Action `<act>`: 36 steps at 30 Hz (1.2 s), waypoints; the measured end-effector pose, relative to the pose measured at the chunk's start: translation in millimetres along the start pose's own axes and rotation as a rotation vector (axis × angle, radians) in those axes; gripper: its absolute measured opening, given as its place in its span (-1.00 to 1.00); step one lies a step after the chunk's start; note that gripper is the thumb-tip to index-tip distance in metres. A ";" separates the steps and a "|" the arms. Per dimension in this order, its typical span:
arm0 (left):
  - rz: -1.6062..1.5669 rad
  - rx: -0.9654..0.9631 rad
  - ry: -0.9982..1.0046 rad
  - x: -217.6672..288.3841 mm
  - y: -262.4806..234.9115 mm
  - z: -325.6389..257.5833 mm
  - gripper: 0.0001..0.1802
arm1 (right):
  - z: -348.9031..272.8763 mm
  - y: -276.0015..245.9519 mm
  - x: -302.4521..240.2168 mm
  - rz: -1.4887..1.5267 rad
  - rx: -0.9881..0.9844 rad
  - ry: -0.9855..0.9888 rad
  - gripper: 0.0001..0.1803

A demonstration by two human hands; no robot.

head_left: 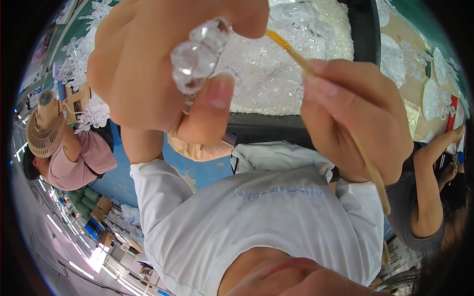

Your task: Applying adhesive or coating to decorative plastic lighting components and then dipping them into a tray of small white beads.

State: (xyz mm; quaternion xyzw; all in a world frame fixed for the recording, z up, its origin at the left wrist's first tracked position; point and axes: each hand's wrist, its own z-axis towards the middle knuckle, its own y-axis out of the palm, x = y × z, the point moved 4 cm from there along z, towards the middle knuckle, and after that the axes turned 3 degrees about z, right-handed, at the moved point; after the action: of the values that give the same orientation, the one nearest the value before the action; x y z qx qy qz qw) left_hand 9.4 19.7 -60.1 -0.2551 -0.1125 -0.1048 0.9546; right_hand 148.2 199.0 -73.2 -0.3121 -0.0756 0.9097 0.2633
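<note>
My left hand (143, 69) is held close up, fingers closed on a clear, rounded, bead-like plastic ornament piece (195, 61). In my right hand (355, 116) is a slim brush (295, 53), pinched between thumb and fingers, its pale handle slanting down to the right. The brush's yellow end reaches up to the fingers of my left hand; whether it touches anything there is hidden. Behind both hands lies a black-rimmed tray (365, 44) filled with whitish clear glitter (266, 79). Larger clear pieces (301, 22) rest on the glitter.
Clear branching ornaments (79, 54) are heaped at the left. More clear pieces (434, 98) lie on a board at the right, near a red strip (452, 111). A person in pink (81, 160) sits at the left by a beige fan (45, 126); another person's arm (427, 182) is at the right.
</note>
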 end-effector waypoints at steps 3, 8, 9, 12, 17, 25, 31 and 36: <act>0.088 -0.207 -0.092 14.0 -7.1 28.3 -0.44 | -2.6 -2.0 0.9 -0.055 0.048 0.006 -0.68; 0.144 -0.303 -0.263 15.2 5.1 42.7 -0.49 | 0.2 1.0 0.2 -0.062 0.040 -0.016 -0.70; 0.143 -0.302 -0.263 15.5 5.4 41.0 -0.49 | -1.0 0.5 1.5 -0.077 0.042 -0.026 -0.70; 0.208 -0.286 -0.273 15.3 3.1 40.1 -0.49 | 1.5 -1.0 -1.9 -0.064 0.029 -0.022 -0.70; 0.060 -0.701 -0.266 6.4 -1.9 52.6 -0.56 | -1.3 2.2 0.3 -0.060 0.031 0.017 -0.70; 0.016 -0.004 -0.041 0.7 -3.7 8.4 -0.39 | 0.2 -4.6 0.2 -0.122 0.064 -0.025 -0.66; 0.021 -0.037 -0.021 -2.4 -2.8 11.2 -0.38 | -0.1 -4.1 1.1 -0.116 0.041 0.001 -0.67; 0.090 -0.079 -0.123 2.6 -7.8 12.4 -0.37 | 0.6 -5.3 0.7 -0.098 0.066 -0.018 -0.67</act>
State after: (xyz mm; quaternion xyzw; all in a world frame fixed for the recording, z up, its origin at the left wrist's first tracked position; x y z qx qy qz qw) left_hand 7.9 19.0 -45.3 -0.3033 -0.1552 -0.0500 0.9388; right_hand 149.7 203.9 -71.5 -0.2908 -0.0630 0.9005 0.3172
